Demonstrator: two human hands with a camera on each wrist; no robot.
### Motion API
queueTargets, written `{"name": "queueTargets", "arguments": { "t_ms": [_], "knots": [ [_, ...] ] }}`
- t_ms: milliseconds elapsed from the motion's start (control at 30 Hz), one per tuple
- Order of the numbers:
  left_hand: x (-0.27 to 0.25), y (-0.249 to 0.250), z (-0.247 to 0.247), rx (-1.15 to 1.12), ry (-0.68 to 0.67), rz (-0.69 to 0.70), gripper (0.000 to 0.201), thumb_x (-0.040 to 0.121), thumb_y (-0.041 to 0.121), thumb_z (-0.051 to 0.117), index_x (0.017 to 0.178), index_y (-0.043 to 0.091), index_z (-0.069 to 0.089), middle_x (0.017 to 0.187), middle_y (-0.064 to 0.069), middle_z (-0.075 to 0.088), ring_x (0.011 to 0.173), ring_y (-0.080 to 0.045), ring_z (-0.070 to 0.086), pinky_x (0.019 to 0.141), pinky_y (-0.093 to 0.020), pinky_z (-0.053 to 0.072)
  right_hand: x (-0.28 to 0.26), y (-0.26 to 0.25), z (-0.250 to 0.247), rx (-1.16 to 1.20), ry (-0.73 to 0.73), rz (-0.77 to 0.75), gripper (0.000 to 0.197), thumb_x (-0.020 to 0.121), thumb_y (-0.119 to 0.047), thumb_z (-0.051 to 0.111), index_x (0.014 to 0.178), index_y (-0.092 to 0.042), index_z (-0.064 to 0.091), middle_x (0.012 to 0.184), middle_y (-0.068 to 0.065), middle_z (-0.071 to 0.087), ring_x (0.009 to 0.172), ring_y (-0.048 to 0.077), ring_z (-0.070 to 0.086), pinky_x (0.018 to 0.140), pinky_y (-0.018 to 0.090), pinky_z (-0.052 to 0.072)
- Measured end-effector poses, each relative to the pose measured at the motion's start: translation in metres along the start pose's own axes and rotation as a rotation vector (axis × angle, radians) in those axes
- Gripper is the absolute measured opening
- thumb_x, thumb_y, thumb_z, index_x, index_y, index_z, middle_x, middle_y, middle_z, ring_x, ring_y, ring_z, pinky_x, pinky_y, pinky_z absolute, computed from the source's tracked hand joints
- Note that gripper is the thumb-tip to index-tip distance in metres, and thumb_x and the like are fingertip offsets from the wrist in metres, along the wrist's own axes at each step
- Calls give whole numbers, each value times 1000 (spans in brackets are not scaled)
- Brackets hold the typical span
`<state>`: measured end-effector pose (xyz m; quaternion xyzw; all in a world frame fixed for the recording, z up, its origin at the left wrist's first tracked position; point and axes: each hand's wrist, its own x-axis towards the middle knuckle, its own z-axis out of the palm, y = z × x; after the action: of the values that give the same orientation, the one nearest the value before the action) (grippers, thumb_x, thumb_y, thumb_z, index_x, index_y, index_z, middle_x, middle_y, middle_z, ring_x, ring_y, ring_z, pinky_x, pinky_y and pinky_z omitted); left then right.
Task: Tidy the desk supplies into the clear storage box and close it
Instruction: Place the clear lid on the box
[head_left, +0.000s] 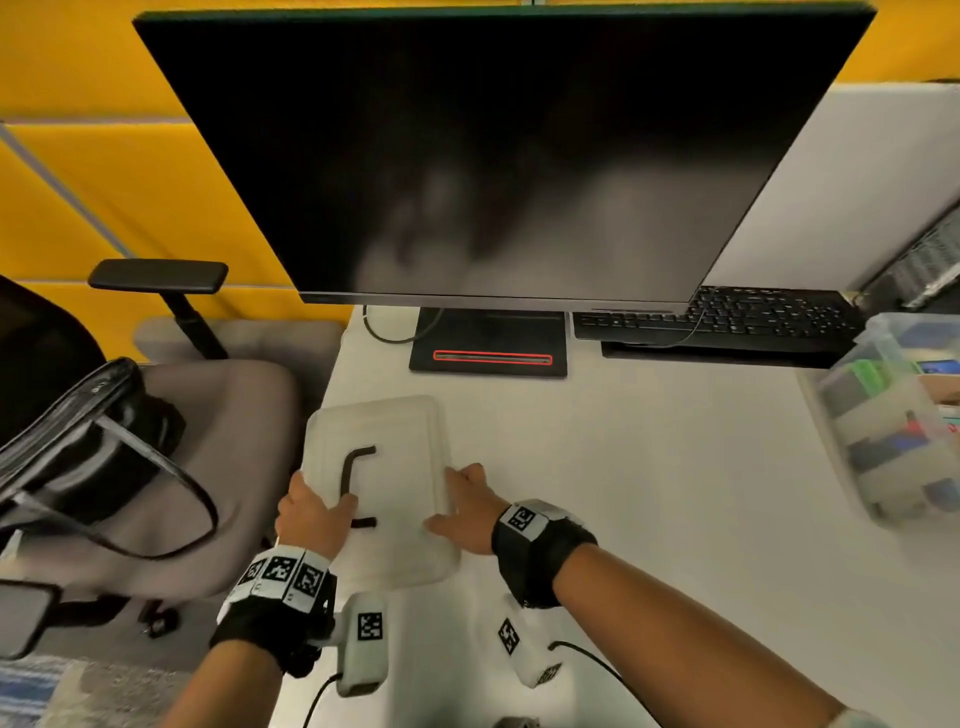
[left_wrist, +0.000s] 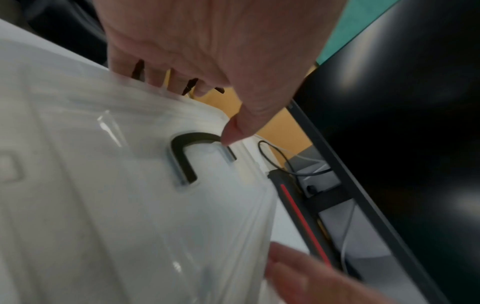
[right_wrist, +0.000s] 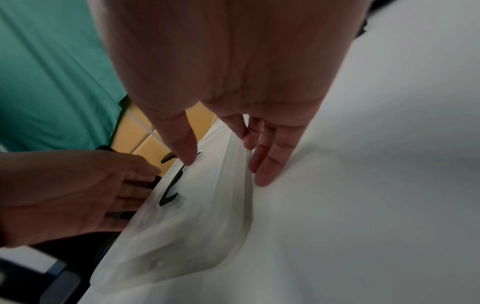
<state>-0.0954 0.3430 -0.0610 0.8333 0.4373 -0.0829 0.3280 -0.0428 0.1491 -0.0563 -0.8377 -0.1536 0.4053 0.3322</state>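
A clear plastic lid (head_left: 400, 457) with a black U-shaped handle (head_left: 357, 467) sits at the desk's left edge, near me. My left hand (head_left: 322, 499) grips its left rim, thumb (left_wrist: 240, 127) on top near the handle (left_wrist: 182, 156) and fingers curled beneath. My right hand (head_left: 447, 499) holds the right rim, with the thumb (right_wrist: 185, 152) over the lid (right_wrist: 182, 226) and the fingers (right_wrist: 265, 168) along its edge. The clear storage box (head_left: 852, 431), open-topped and packed with supplies, stands at the far right edge of the desk.
A large dark monitor (head_left: 498, 156) on a black base (head_left: 488, 343) stands right behind the lid. A black keyboard (head_left: 717, 317) lies at the back right. To the left of the desk is a grey chair (head_left: 228, 441) bearing a black bag (head_left: 93, 447).
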Motion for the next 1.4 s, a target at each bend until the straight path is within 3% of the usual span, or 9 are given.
{"name": "queueTargets", "arguments": {
  "t_ms": [200, 367, 567, 733, 833, 967, 1133, 1267, 1400],
  "knots": [
    [-16, 36, -10, -135, -31, 200, 56, 87, 18, 60, 138, 11, 39, 135, -22, 36, 117, -39, 47, 100, -43, 39, -20, 27, -36, 408, 149, 62, 72, 88, -53, 51, 147, -30, 15, 143, 10, 36, 127, 27, 45, 105, 43, 41],
    [-41, 63, 8, -164, -136, 512, 41, 89, 12, 58, 129, 17, 54, 121, -16, 56, 79, -18, 63, 68, -17, 46, -72, 60, -67, 616, 321, 5, 56, 96, -39, 47, 142, -41, 15, 97, 1, 60, 75, 18, 60, 61, 23, 54],
    [-120, 111, 42, -284, -95, 667, 43, 84, 24, 67, 125, 23, 53, 112, 1, 50, 78, -2, 57, 64, -12, 42, -146, 112, -89, 511, 603, -104, 59, 98, -32, 42, 148, -38, 11, 126, -5, 52, 112, 15, 56, 101, 34, 46],
    [-180, 154, 92, -382, -256, 728, 50, 84, 26, 66, 128, 29, 43, 109, 3, 52, 74, -14, 59, 62, -23, 52, -215, 165, -129, 351, 847, -103, 36, 99, -32, 37, 134, -36, 29, 93, -1, 64, 81, 8, 63, 75, 32, 55],
    [-217, 181, 125, -337, -307, 812, 58, 86, 30, 62, 137, 33, 34, 107, 9, 48, 71, -11, 60, 64, -26, 55, -252, 197, -162, 263, 950, -66, 30, 99, -30, 36, 129, -35, 35, 95, -16, 57, 82, -10, 56, 77, 14, 45],
    [-258, 218, 165, -322, -352, 920, 67, 88, 33, 58, 144, 37, 22, 108, 11, 41, 73, -1, 57, 68, -19, 55, -287, 241, -201, 113, 1124, -56, 43, 98, -39, 35, 138, -23, 40, 131, -3, 52, 119, 11, 50, 100, 31, 43],
    [-303, 275, 223, -242, -413, 990, 71, 90, 33, 57, 147, 30, 16, 112, 7, 35, 71, -2, 54, 68, -7, 46, -322, 293, -245, 14, 1318, 81, 39, 99, -25, 39, 137, -17, 45, 115, 10, 46, 95, 18, 49, 81, 28, 40],
    [-314, 320, 259, -174, -436, 1004, 58, 91, 31, 55, 141, 30, 26, 115, 2, 35, 65, -3, 52, 60, -2, 41, -325, 324, -277, -72, 1370, 218, 38, 98, -22, 40, 134, -15, 49, 111, 14, 46, 97, 26, 47, 85, 36, 42],
    [-310, 349, 282, -112, -428, 977, 49, 90, 29, 55, 135, 26, 37, 121, -3, 33, 70, -11, 50, 79, -23, 48, -311, 351, -302, -167, 1298, 394, 34, 95, -17, 45, 125, -6, 56, 116, 22, 48, 106, 39, 44, 93, 41, 35]
  ]
}}
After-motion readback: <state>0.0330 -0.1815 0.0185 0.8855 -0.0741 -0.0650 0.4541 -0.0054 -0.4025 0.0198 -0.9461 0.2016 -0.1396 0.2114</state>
